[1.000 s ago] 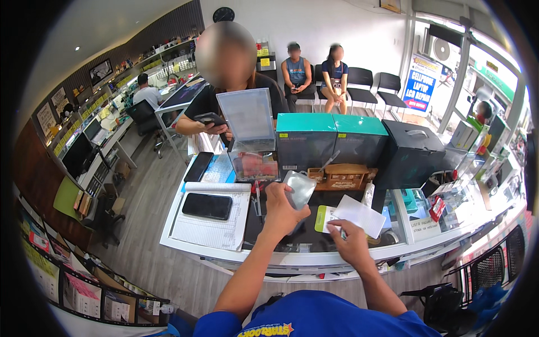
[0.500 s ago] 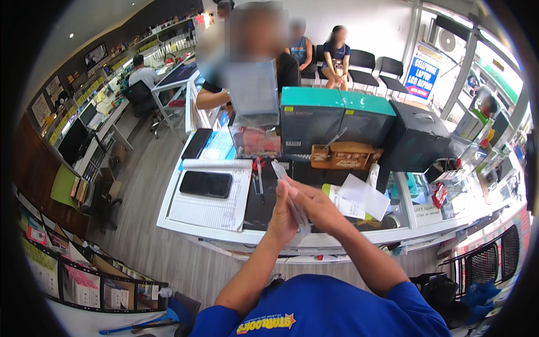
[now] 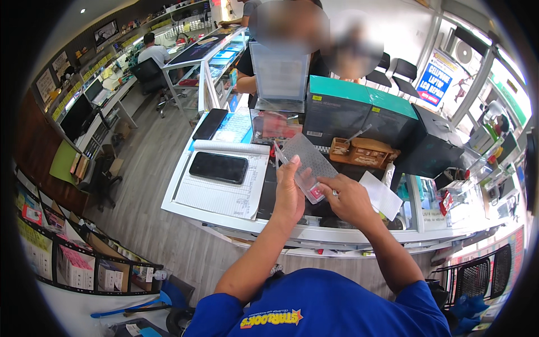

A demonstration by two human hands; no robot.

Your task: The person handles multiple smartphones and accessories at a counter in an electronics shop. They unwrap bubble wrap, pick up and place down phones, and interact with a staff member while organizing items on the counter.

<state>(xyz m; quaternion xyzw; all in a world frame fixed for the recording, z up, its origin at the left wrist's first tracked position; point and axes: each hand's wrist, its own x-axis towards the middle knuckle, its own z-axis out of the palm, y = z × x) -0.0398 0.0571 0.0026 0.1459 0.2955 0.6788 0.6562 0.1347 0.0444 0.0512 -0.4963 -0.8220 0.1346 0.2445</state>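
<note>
Left hand [image 3: 288, 195] partly behind clear case [image 3: 306, 158]

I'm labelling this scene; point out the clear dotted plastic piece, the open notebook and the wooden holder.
Clear dotted plastic piece [image 3: 306, 157]: head view, patterned panel.
Open notebook [image 3: 216, 196]: head view, lined page.
Wooden holder [image 3: 368, 155]: head view, front face.

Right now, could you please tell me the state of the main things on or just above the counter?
Clear patterned plastic pack: raised and tilted, gripped by the left hand, right hand at its lower end
Notebook: open, written on
Phone on the notebook: lying flat, dark
Phone behind the notebook: lying flat, dark
Teal-topped boxes: closed, side by side
</note>
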